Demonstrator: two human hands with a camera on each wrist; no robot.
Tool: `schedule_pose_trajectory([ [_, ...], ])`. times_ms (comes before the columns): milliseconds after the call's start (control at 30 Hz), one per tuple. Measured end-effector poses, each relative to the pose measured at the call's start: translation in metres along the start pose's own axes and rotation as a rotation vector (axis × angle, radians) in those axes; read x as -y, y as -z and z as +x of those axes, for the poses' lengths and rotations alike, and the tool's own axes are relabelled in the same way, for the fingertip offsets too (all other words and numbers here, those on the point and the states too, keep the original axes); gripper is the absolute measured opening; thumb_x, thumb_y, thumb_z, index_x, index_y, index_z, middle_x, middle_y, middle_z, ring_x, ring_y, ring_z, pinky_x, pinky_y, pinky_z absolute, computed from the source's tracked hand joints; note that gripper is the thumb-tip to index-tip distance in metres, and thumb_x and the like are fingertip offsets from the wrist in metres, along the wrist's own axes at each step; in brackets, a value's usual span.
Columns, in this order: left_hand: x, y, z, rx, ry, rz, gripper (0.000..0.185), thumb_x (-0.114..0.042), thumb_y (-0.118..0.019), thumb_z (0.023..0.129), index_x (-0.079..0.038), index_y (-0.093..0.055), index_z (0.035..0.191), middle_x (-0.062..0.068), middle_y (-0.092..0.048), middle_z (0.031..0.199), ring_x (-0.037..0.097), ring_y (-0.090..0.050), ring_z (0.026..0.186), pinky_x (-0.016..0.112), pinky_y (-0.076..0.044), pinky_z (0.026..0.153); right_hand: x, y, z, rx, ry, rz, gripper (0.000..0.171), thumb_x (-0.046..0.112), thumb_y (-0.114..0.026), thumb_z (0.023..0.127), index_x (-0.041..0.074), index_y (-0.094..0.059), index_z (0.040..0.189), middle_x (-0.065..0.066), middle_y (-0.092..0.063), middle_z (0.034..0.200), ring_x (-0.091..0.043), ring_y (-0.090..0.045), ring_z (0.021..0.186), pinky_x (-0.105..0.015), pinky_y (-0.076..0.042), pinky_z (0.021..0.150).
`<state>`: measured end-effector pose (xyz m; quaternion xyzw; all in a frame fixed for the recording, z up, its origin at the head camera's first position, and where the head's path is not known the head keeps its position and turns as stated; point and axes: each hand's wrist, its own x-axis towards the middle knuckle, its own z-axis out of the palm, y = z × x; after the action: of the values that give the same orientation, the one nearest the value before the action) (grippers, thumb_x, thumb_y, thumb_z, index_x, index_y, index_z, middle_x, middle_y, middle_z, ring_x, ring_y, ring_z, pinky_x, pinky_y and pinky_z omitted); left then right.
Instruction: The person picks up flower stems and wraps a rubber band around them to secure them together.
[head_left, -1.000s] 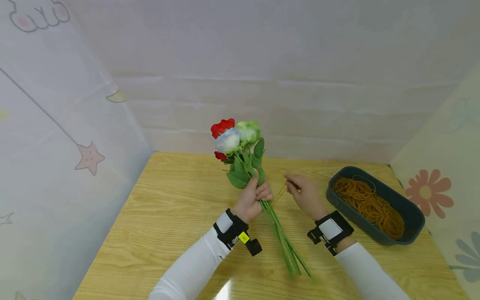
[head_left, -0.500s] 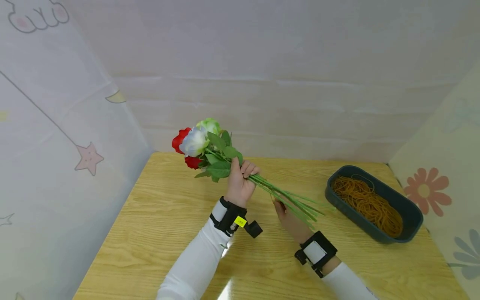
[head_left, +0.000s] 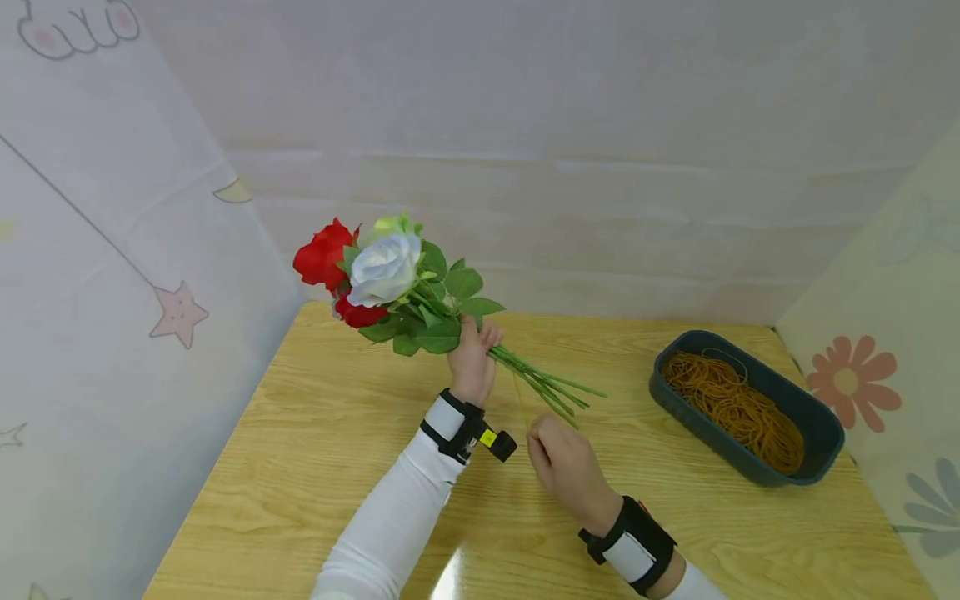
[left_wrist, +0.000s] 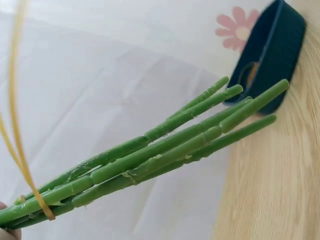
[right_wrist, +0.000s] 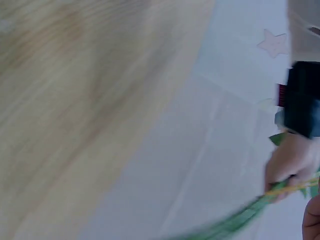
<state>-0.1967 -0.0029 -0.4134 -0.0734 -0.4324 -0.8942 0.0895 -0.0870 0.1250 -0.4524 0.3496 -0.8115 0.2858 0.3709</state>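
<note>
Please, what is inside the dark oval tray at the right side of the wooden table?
The dark oval plastic tray holds a loose heap of tan rubber bands, piled mostly along its middle. The tray's floor under the heap is covered, so whether anything lies beneath cannot be seen.

Even, soft bright light; glare patch on table [head_left: 450,579] at 6 o'clock. Head view sharp, edges bent wide-angle. Right wrist view heavily motion-blurred; left wrist sharp.

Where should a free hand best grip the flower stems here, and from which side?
Probably the bare stem stretch between the left hand and the cut ends, from below-right: the stems lie bunched and leafless there, clear of the rubber band.
</note>
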Motion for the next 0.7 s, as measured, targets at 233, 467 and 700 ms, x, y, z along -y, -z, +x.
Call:
schedule_pose_trajectory([
  [233, 0.003, 0.006, -0.003, 0.141, 0.058, 0.269, 0.033, -0.014, -0.034, 0.102, -0.015, -0.023, 0.071, -0.003, -0.016, 0.053, 0.014, -0.012, 0.053, 0.027, -0.019, 0.061, -0.006, 0.031, 0.022, -0.035, 0.078, -0.051, 0.033, 0.013, -0.032, 0.102, 0.002, -0.050, 0.076, -0.007, -0.053, 0.074, -0.005, -0.038, 0.055, -0.014, -0.033, 0.049],
  [467, -0.003, 0.007, -0.010, 0.300, 0.210, 0.294, 0.038, -0.016, -0.034, 0.102, -0.015, -0.022, 0.067, -0.006, -0.020, 0.051, 0.012, -0.013, 0.050, 0.023, -0.021, 0.055, -0.045, 0.052, 0.030, -0.093, -0.016, -0.074, 0.036, 0.020, -0.033, 0.102, 0.000, -0.052, 0.079, -0.005, -0.047, 0.065, -0.006, -0.035, 0.053, -0.017, -0.028, 0.048],
  [700, -0.006, 0.012, -0.022, 0.419, 0.313, 0.215, 0.039, -0.025, -0.033, 0.103, -0.018, -0.028, 0.065, -0.007, -0.020, 0.048, 0.010, -0.015, 0.046, 0.023, -0.021, 0.054, -0.076, 0.063, 0.024, -0.104, -0.143, -0.154, 0.005, -0.004, -0.057, 0.087, -0.002, -0.057, 0.082, -0.011, -0.052, 0.067, -0.012, -0.041, 0.052, -0.025, -0.033, 0.046],
])
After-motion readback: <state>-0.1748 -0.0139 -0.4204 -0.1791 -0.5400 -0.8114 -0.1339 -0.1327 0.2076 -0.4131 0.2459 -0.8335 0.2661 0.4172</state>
